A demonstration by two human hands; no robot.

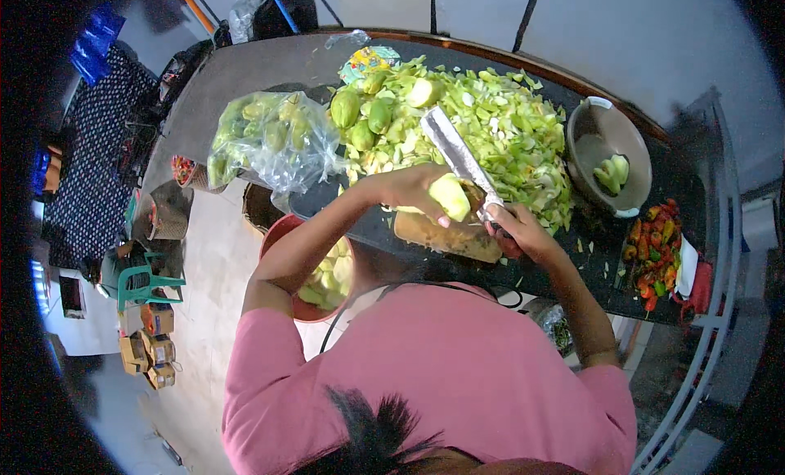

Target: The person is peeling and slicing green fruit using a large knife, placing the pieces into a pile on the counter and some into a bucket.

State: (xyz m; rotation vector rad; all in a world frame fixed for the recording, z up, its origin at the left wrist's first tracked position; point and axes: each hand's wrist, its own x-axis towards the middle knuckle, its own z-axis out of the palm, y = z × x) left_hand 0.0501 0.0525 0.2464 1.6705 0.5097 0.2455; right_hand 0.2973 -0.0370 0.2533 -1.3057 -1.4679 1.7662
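Observation:
My left hand (415, 189) is closed around a peeled, pale yellow-green oval fruit (450, 197). My right hand (521, 231) grips the handle of a large knife (458, 152), its broad blade tilted up and away to the left, specked with pale residue. The fruit is close beside the knife near the handle; whether they touch is unclear. Beneath both hands lies a wooden chopping board (446, 235). Beyond it spreads a wide heap of green and white peelings (499, 119), with several whole green fruits (345, 109) at its left side.
A clear plastic bag (274, 140) of green fruit stands at left. A grey basin (575, 136) holding cut pieces and a pile of red and orange peppers (654, 246) are at right. Below the table's edge, a red bucket (270, 238) contains peeled fruit. A green chair (147, 283) stands far left.

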